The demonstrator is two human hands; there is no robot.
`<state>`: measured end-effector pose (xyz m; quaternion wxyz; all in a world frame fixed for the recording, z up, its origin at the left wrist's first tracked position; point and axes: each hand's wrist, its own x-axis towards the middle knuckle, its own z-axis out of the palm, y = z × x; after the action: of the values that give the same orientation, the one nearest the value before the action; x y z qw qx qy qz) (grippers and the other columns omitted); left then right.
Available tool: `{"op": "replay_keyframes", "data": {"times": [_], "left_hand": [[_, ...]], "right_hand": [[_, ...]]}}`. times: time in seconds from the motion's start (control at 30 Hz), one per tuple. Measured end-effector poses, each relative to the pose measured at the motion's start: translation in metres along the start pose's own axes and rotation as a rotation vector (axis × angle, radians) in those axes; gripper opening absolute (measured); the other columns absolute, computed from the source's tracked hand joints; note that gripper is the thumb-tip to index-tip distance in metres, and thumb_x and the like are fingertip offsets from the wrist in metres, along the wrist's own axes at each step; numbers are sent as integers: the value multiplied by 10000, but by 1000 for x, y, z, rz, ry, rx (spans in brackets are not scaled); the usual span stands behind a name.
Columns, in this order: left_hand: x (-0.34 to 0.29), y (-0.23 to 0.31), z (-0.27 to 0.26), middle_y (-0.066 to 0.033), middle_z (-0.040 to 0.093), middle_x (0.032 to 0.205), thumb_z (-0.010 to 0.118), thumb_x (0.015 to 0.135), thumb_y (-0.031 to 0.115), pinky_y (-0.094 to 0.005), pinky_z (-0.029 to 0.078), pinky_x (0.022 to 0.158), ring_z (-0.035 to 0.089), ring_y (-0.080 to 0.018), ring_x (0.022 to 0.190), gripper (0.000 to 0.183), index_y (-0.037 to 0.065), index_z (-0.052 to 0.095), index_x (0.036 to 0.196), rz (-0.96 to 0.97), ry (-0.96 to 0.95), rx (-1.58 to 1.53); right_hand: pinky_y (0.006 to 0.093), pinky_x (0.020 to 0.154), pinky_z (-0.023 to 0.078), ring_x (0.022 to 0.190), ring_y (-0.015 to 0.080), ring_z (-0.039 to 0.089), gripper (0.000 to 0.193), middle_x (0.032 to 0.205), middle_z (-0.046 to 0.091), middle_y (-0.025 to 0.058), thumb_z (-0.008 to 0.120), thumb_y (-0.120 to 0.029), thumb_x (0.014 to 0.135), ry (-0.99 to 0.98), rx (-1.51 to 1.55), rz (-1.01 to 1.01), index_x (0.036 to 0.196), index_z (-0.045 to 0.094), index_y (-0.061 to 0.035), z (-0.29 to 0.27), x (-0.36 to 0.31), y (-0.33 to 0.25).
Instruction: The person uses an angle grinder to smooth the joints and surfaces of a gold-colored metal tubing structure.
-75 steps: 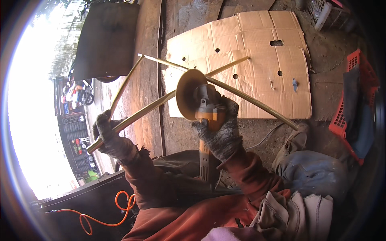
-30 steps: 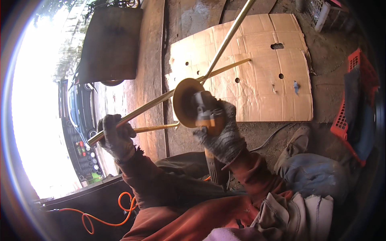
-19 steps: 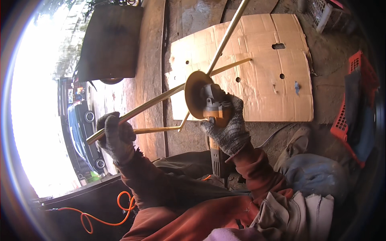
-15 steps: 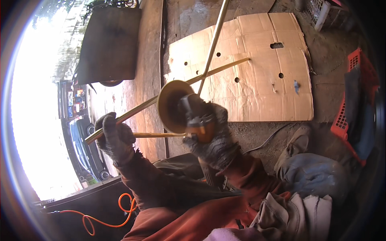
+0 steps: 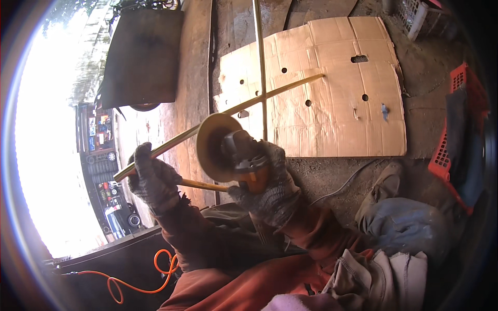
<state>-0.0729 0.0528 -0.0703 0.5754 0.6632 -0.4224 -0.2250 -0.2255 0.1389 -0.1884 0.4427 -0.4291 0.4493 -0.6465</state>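
Observation:
My left hand [image 5: 155,181], in a dark grey knitted glove, is closed around the near end of a long gold-toned metal bar [image 5: 174,143]. The bar slants away to the right over the cardboard. Another long bar [image 5: 261,57] crosses it, and a third, shorter bar [image 5: 205,185] runs from beside my left hand toward the tool. My gloved right hand [image 5: 275,192] grips an angle grinder [image 5: 254,179] with an orange and black body. Its round, tan disc [image 5: 218,147] faces left, close against the slanted bar; whether they touch I cannot tell.
A flattened cardboard sheet [image 5: 337,124] with several holes lies on the dirty floor ahead. Red plastic crates [image 5: 441,160] with dark cloth stand at the right. A grey cable [image 5: 345,181] trails near my shoe. An orange hose [image 5: 140,291] coils at lower left.
The grinder and my right hand have shifted slightly left and down. My left hand has moved a little right and down. The crossing bar has swung from slanted to nearly upright.

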Motion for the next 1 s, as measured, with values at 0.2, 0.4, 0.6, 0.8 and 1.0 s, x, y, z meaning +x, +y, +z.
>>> {"op": "replay_keyframes", "data": {"times": [0.2, 0.4, 0.6, 0.8, 1.0], "left_hand": [[-9, 27, -18, 42, 350, 432, 706, 863, 249, -264, 335, 271, 348, -89, 294, 221, 57, 614, 805, 100, 51, 44], [-12, 18, -2, 35, 367, 446, 697, 868, 260, -262, 347, 272, 369, -95, 299, 239, 47, 609, 807, 74, 62, 84], [-7, 15, -3, 41, 362, 443, 705, 861, 251, -252, 338, 264, 371, -89, 299, 214, 66, 611, 808, 125, 27, 45], [4, 5, -21, -3, 445, 496, 716, 857, 277, -252, 377, 287, 437, -113, 331, 256, 41, 619, 837, 58, -149, -37], [-11, 17, 0, -133, 606, 689, 677, 867, 345, -275, 475, 348, 552, -199, 408, 382, -32, 616, 880, 313, 66, -19]], "right_hand": [[322, 823, 538, 1006, 170, 559, 700, 1172, 494, 104, 679, 31, 791, 44, 357, 199, 1347, 275, -101, 11, -8, 28], [314, 856, 527, 1051, 177, 553, 723, 1219, 493, 108, 698, 16, 778, 11, 368, 202, 1345, 262, -95, 0, -2, 21], [305, 889, 499, 1104, 178, 535, 739, 1245, 508, 108, 755, -40, 763, -7, 157, 56, 1342, 297, -63, 13, -9, -10], [321, 822, 546, 1016, 180, 546, 706, 1191, 468, 83, 688, 74, 770, 116, 259, 209, 1307, 292, -158, -13, 9, 52], [355, 886, 493, 1013, 186, 552, 807, 1141, 520, 70, 779, -51, 731, -5, 254, 72, 1354, 267, -30, -15, -3, -11]]}}
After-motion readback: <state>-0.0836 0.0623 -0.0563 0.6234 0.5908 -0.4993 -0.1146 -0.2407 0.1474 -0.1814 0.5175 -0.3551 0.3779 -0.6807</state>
